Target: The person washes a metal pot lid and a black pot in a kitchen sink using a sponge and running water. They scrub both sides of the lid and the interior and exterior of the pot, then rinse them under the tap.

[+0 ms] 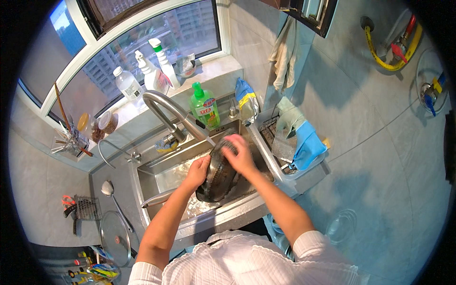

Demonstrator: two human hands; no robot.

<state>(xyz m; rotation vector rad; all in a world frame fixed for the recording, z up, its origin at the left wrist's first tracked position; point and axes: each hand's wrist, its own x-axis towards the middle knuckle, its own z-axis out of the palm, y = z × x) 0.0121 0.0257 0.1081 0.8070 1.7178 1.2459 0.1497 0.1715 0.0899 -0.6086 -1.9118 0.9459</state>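
A dark wet pan (219, 174) is tilted up on its side in the stainless steel sink (156, 174). My left hand (198, 171) grips its left edge, thumb over the rim. Against the upper part of the pan lies my right hand (239, 152), blurred, with thumb and fingers spread; whether anything is under it is hidden. A curved metal handle (160, 198), partly behind my left forearm, crosses the sink's left side. Above the pan is the pull-down faucet (194, 128), with a thin stream of water falling from its spout onto the pan.
Behind the sink stand a green dish soap bottle (205, 107) and a sponge (166, 144). Spray bottles (155, 76) line the windowsill. At right, a drying rack (285, 171) holds blue gloves (308, 144). A ladle (113, 197) and glass lid (115, 238) are at left.
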